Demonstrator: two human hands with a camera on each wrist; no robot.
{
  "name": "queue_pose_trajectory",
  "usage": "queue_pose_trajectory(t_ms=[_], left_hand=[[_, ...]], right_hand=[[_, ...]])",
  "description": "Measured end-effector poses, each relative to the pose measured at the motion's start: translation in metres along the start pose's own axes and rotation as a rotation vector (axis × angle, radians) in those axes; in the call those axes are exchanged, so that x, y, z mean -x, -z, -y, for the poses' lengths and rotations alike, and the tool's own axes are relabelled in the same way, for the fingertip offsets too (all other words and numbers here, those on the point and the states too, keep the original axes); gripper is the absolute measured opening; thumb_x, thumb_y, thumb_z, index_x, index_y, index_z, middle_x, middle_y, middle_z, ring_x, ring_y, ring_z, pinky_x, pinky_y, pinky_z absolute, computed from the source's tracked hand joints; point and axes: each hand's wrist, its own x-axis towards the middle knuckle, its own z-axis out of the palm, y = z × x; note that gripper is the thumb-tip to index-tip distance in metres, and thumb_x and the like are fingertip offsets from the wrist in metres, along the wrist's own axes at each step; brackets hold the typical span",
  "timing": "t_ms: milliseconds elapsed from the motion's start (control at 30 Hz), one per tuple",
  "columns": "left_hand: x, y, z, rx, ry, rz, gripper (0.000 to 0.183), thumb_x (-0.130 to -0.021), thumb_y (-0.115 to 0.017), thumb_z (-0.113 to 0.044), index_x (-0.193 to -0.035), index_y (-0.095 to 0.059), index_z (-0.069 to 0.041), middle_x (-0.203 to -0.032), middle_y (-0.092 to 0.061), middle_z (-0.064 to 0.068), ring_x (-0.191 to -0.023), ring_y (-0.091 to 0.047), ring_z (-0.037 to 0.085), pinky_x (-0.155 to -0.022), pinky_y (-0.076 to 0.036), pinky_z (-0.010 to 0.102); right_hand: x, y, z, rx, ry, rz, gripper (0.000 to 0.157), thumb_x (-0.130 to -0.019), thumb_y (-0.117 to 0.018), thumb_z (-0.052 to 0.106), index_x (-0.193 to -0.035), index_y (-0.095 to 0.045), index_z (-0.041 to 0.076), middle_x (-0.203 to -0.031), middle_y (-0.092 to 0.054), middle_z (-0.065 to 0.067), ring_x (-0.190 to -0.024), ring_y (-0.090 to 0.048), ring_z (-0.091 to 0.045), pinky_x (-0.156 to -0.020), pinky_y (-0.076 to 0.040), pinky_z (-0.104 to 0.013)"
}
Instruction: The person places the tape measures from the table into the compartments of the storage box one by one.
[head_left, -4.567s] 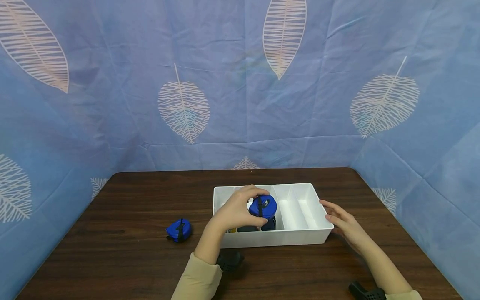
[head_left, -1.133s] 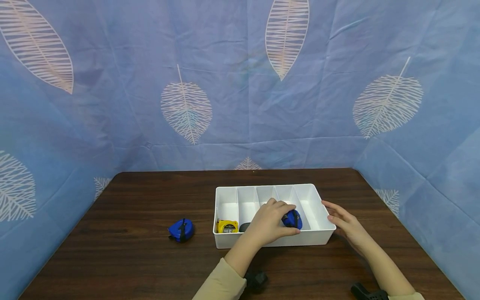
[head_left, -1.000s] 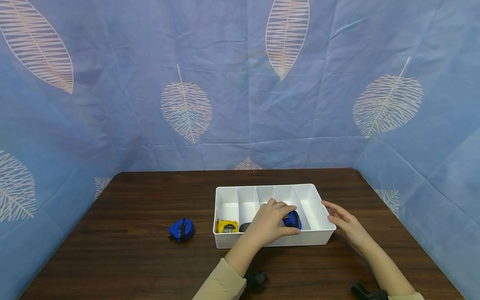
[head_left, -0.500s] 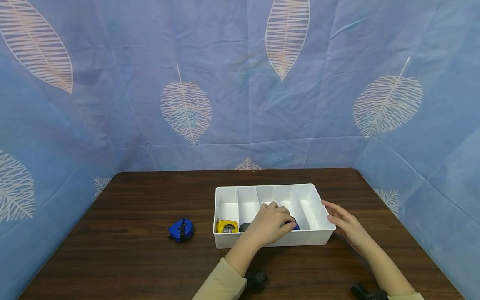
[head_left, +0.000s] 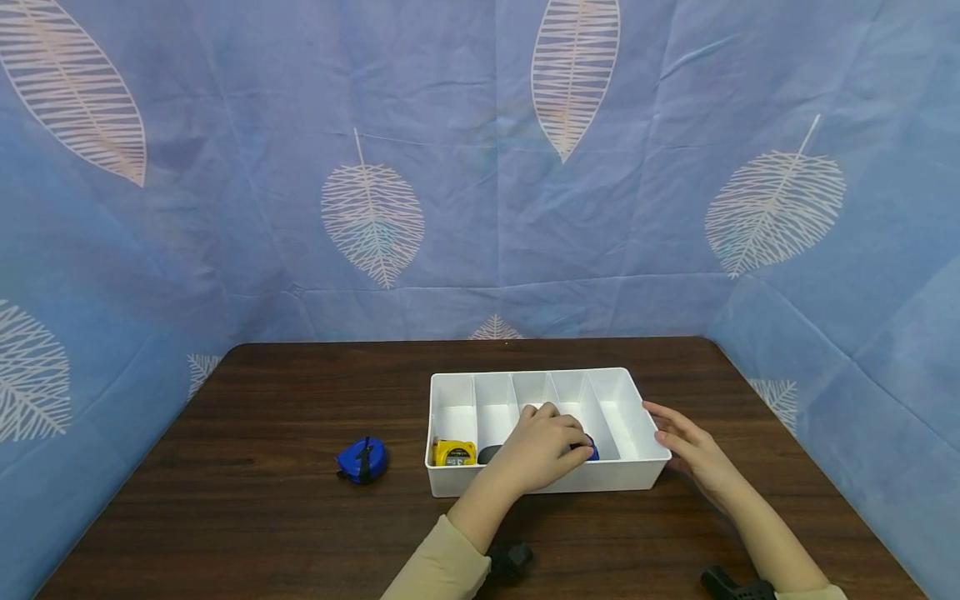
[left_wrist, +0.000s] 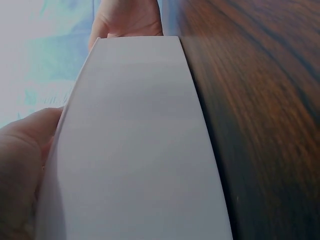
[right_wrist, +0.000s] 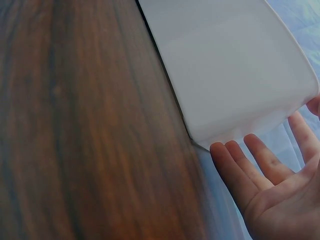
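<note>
My left hand (head_left: 534,450) reaches down into the white divided box (head_left: 547,478), its fingers curled around a blue tape measure (head_left: 594,451) in the fourth compartment from the left. Most of that tape measure is hidden by the hand. In the left wrist view the thumb (left_wrist: 30,135) lies over the box's rim. At the box's right end, my right hand (head_left: 693,454) touches the outer wall with its fingers spread, as the right wrist view also shows. A yellow tape measure (head_left: 454,452) sits in the leftmost compartment, and a dark rounded thing (head_left: 488,453) in the second.
Another blue tape measure (head_left: 362,460) with a black strap lies on the dark wooden table (head_left: 247,500), left of the box. A blue cloth with pale leaf patterns (head_left: 442,208) hangs behind and at both sides.
My left hand carried the blue tape measure rightward from over the middle of the box and lowered it into the fourth compartment. The right hand has stayed at the box's right end.
</note>
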Motion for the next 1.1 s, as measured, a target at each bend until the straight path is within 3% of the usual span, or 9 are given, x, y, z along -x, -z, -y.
queue_pose_trajectory(t_ms=[167, 600, 833, 1100], left_hand=[[0.001, 0.001, 0.000, -0.012, -0.016, -0.011, 0.025, -0.097, -0.054, -0.041, -0.106, -0.075, -0.030, -0.106, -0.064, -0.018, -0.092, -0.045, 0.006, -0.082, -0.034, 0.030], [0.005, 0.009, 0.000, -0.002, -0.013, -0.002, 0.027, -0.094, -0.058, -0.043, -0.111, -0.073, -0.027, -0.112, -0.064, -0.016, -0.101, -0.048, 0.009, -0.086, -0.037, 0.031], [0.007, 0.014, -0.002, -0.011, -0.019, -0.025, 0.028, -0.094, -0.059, -0.043, -0.110, -0.073, -0.026, -0.112, -0.063, -0.014, -0.103, -0.049, 0.011, -0.087, -0.038, 0.032], [0.010, 0.020, -0.002, -0.022, -0.025, -0.049, 0.031, -0.093, -0.059, -0.043, -0.116, -0.071, -0.026, -0.117, -0.062, -0.010, -0.108, -0.048, 0.012, -0.090, -0.039, 0.033]], right_hand=[[0.000, 0.000, 0.000, -0.005, 0.001, 0.002, 0.051, -0.101, -0.046, 0.016, -0.146, -0.030, -0.001, -0.132, -0.041, -0.031, -0.101, -0.058, -0.009, -0.079, -0.050, -0.039], [0.000, 0.000, -0.001, -0.007, -0.008, 0.000, 0.051, -0.101, -0.046, 0.016, -0.147, -0.030, 0.000, -0.135, -0.038, -0.033, -0.102, -0.057, -0.008, -0.082, -0.048, -0.046], [0.000, 0.000, -0.001, -0.017, -0.006, -0.001, 0.050, -0.101, -0.046, 0.015, -0.146, -0.032, 0.001, -0.131, -0.042, -0.028, -0.102, -0.057, -0.009, -0.080, -0.048, -0.044], [-0.001, 0.000, -0.002, -0.012, -0.011, -0.007, 0.050, -0.101, -0.046, 0.015, -0.147, -0.032, 0.002, -0.134, -0.039, -0.032, -0.102, -0.057, -0.008, -0.082, -0.048, -0.050]])
